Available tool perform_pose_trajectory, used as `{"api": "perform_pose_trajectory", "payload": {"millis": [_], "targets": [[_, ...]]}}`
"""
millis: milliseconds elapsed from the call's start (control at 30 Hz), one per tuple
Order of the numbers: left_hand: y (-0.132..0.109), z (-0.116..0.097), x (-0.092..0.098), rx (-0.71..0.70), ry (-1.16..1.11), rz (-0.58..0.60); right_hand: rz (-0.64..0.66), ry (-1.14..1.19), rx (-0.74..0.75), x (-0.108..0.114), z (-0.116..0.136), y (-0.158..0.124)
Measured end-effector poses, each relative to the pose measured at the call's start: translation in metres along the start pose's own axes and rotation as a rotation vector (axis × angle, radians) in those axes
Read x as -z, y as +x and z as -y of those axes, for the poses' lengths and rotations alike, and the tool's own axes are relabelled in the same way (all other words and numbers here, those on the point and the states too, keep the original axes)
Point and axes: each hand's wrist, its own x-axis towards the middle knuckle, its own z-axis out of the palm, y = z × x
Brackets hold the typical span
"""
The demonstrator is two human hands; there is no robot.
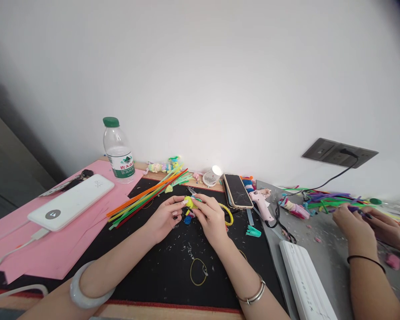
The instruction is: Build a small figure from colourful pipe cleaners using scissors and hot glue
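My left hand (pixel 166 217) pinches a small yellow fuzzy pipe cleaner shape (pixel 189 202) between thumb and index finger. From the other side my right hand (pixel 210 218) closes its fingers on the same piece, hiding part of it. A yellow curved length (pixel 231 215) shows beyond my right hand; whether it joins the held piece I cannot tell. Small blue and pink bits lie under my hands, partly hidden. Behind my fingers, metal tips (pixel 190 190) of a tool show. A bundle of orange, yellow, green and red pipe cleaners (pixel 146 198) lies left of my left hand.
Left are pink paper (pixel 70 249), a white power bank (pixel 71 202) and a water bottle (pixel 118 153). A paper cup (pixel 212 176), phone (pixel 238 191), pink glue gun (pixel 262 205) and white power strip (pixel 305 280) stand right of centre. Another person's hands (pixel 356 224) work at far right.
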Motion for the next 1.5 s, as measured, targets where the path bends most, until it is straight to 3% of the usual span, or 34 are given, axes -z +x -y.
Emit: {"api": "perform_pose_trajectory", "payload": {"millis": [300, 900, 1500], "targets": [[-0.0009, 0.0039, -0.0006, 0.048, -0.021, 0.015, -0.063, 0.058, 0.019, 0.0000, 0.0037, 0.0030], [-0.0022, 0.0044, -0.0025, 0.103, -0.067, 0.060, -0.048, 0.062, -0.054, -0.0048, 0.0020, -0.0016], [-0.0045, 0.0032, -0.0055, 0.080, 0.078, 0.110, -0.096, 0.218, -0.404, -0.0011, 0.0065, 0.0026]]}}
